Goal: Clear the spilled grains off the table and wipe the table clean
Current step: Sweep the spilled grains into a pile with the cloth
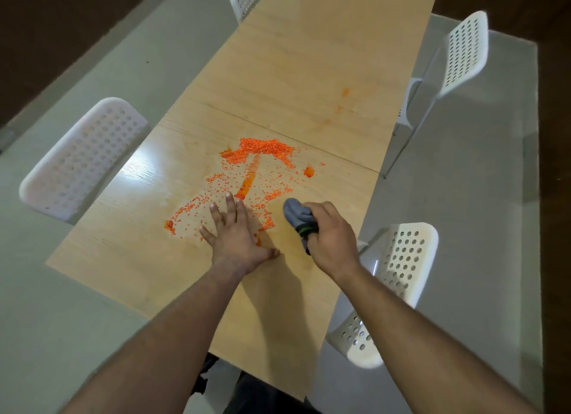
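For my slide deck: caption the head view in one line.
Left hand flat on the wooden table amid spilled orange grains, right hand gripping a grey cloth.

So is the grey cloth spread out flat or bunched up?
Bunched up. The right hand grips the grey cloth as a wad, its rounded end sticking out over the table.

White perforated chairs stand on the pale floor.

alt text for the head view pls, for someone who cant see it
Orange grains lie spilled across a wooden table; the left hand presses flat among them while the right hand holds a bunched grey cloth just beside. White perforated chairs stand along both sides of the table.
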Demonstrator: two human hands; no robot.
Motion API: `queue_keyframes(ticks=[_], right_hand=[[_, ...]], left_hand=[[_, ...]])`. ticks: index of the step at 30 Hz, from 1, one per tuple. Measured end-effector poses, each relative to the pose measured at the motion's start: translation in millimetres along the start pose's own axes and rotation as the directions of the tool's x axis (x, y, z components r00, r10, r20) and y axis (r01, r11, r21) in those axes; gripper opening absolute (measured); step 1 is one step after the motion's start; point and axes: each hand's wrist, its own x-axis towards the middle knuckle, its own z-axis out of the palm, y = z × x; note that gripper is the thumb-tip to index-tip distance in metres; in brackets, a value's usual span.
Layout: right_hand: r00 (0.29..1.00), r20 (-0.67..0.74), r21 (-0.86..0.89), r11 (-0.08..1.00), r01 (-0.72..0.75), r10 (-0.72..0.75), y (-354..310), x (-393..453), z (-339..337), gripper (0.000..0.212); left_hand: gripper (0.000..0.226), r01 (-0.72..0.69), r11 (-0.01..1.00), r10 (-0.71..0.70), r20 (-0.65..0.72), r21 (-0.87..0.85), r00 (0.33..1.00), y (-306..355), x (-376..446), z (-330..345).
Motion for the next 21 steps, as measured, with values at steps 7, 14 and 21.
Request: queue_keyframes(ticks=[7, 14, 21], right_hand=[[0.836, -0.243, 0.063, 0.868, -0.493, 0.492, 18, 35, -19, 0.034], [0.886, -0.171, -0.089, 0.889, -0.449, 0.430, -27, 82, 14, 0.042], [0.959, 0.115, 0.016, 0.965, -0.263, 0.259, -55, 98, 22, 0.048]], left_hand=[[0.160, -0.049, 0.999, 0.050, -0.008, 0.001, 0.999, 17, 40, -13], [0.170, -0.074, 0.997, 0.073, 0.014, 0.033, 0.997, 13, 59, -18], [0.134, -0.188, 0.982, 0.187, -0.073, -0.012, 0.980, 22, 76, -21]])
